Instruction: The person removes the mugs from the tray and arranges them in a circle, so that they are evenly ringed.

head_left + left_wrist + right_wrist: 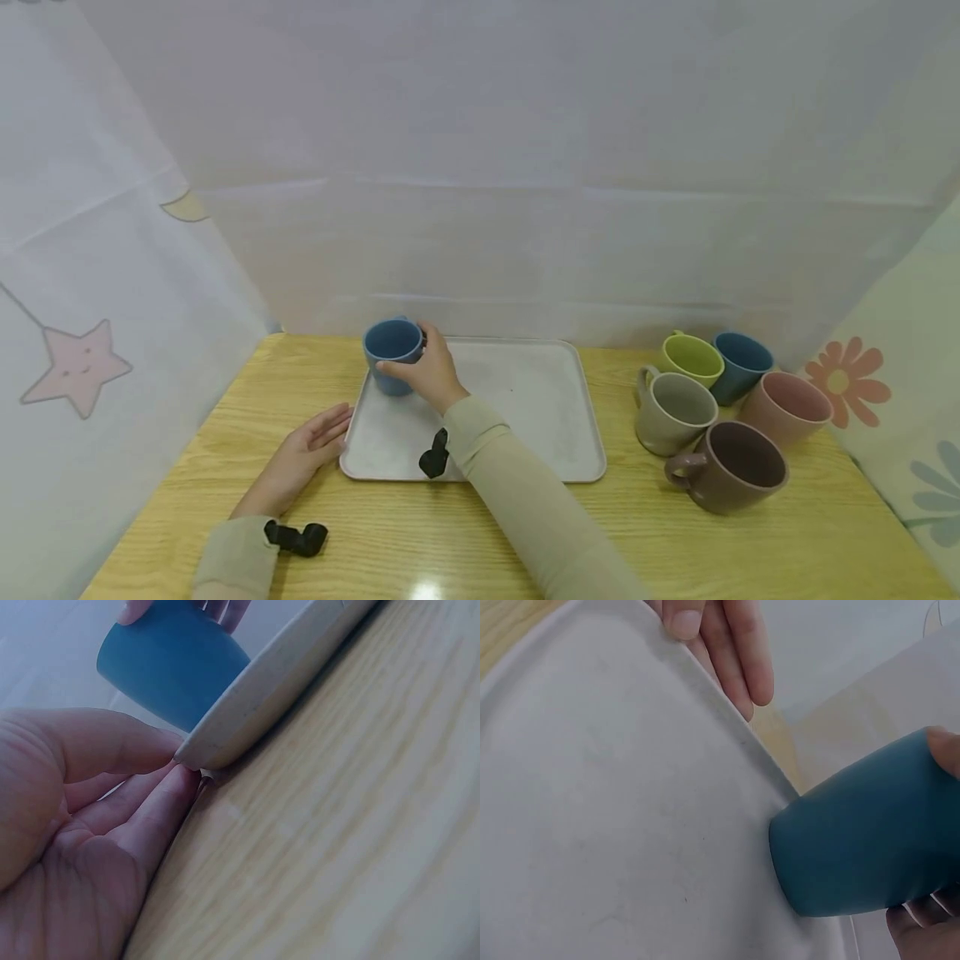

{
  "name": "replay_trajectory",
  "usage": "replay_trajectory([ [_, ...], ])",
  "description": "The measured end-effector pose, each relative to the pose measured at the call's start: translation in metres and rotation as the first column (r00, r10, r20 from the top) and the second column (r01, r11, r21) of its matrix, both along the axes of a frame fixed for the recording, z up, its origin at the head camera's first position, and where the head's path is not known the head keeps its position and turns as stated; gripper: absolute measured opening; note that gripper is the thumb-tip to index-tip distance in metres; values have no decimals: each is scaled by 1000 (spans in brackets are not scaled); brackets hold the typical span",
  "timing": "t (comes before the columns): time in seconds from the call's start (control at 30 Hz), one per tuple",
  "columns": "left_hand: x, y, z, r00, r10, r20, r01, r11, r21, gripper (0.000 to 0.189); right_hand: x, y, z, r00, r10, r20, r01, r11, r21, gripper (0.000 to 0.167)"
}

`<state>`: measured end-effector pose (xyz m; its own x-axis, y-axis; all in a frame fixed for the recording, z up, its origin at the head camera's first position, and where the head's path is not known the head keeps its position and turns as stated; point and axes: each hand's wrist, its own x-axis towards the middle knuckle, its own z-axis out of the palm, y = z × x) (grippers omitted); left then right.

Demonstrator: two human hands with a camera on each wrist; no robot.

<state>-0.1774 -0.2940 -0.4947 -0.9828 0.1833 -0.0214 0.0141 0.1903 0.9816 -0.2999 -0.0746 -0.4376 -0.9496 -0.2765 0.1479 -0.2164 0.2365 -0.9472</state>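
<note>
My right hand [431, 367] grips a blue mug [393, 383] around its sides, thumb on the near side and fingers on the far side. The mug is upright at the back left of a white rectangular tray [517, 408], its handle pointing away. In the right wrist view, the mug's base [787, 862] is at the tray surface; whether it rests fully there I cannot tell. At the tray's left edge, my left hand [303, 454] pinches the rim [217, 735], thumb over it and fingers against its outer side and underside.
Right of the tray, several mugs stand close together on the wooden table [465, 542]: yellow-green [692, 358], dark blue [742, 367], grey [671, 421], pink [783, 408] and brownish purple [731, 471]. White cloth [487, 167] hangs behind the table.
</note>
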Motion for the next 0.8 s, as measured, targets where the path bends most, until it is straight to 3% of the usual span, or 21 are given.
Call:
replay_trajectory([
  [0.4, -2, 3, 0, 1000, -1, 14, 1, 1000, -3, 69, -7, 11, -7, 998, 17, -57, -16, 1000, 22, 93],
  [0.8, -1, -2, -3, 1000, 2, 9, -2, 1000, -5, 69, 1, 14, -13, 997, -64, -31, 63, 998, -32, 94],
])
